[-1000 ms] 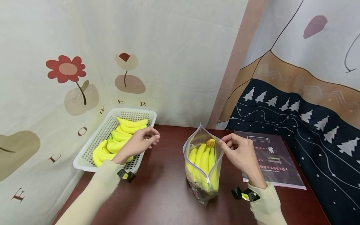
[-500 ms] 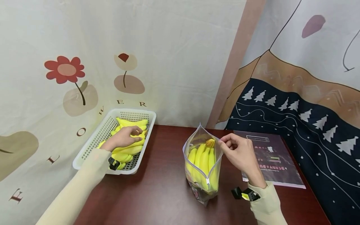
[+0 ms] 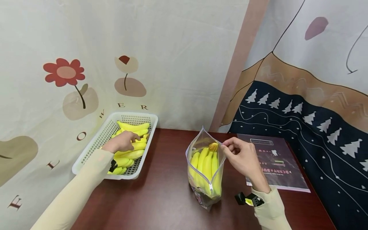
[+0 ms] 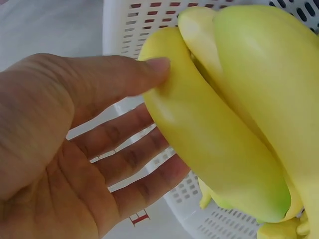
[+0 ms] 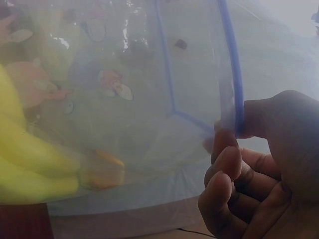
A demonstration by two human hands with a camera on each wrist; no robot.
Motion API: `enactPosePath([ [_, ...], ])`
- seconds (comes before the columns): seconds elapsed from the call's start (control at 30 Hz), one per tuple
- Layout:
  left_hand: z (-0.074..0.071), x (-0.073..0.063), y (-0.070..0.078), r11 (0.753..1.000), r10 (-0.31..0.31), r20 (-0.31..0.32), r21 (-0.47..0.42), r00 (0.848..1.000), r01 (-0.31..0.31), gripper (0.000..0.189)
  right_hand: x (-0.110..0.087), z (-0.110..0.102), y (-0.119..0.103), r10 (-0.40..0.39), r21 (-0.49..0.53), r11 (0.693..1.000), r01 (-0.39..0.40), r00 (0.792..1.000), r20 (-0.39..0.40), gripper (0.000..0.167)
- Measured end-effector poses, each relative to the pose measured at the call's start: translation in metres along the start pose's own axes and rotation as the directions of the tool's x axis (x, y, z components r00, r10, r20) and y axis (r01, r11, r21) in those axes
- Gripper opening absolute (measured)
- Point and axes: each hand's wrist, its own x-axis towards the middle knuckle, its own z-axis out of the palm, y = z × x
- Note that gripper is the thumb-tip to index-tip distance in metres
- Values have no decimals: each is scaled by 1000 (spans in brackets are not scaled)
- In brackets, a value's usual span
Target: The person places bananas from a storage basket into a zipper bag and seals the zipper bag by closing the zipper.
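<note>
My left hand [image 3: 122, 141] is over the bananas [image 3: 133, 155] in the white perforated basket [image 3: 149, 153]. The left wrist view shows its thumb on the outer yellow banana [image 4: 204, 124] of a bunch, with the other fingers passing behind it. At centre, an unzipped clear zip bag [image 3: 204, 202] with a purple rim stands upright, a bunch of bananas [image 3: 205, 164] inside, brownish stem end up. My right hand [image 3: 241, 156] pinches the bag's right rim between thumb and index finger; the purple strip [image 5: 234, 74] shows there in the right wrist view.
A flat dark printed bag [image 3: 283, 174] lies on the red-brown table [image 3: 161, 198] behind my right hand. Printed curtains [image 3: 178, 64] rise along the back and right. A slider [image 3: 211, 186] sits at the front of the zip bag's rim.
My left hand has moved left from the basket's right side and down onto the bananas. My right hand keeps its pinch on the zip bag's rim, and the bag stays put.
</note>
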Motion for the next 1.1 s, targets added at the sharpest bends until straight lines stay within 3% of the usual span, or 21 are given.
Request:
enactPosePath([
  [0.27,1,-2,1,1000,-22,-11,18,1000,22,45,0,1,1,-1,5,1000,1,1000,1,3],
  [0.6,-5,-10,3,1000,-4,-115,1,993,4,41,0,1,0,5,26,1000,-5,1000,2,4],
  [1.1,-20,-22,19,997,9,-243,-68,970,-26,43,-1,1,-1,97,60,993,-100,994,55,11],
])
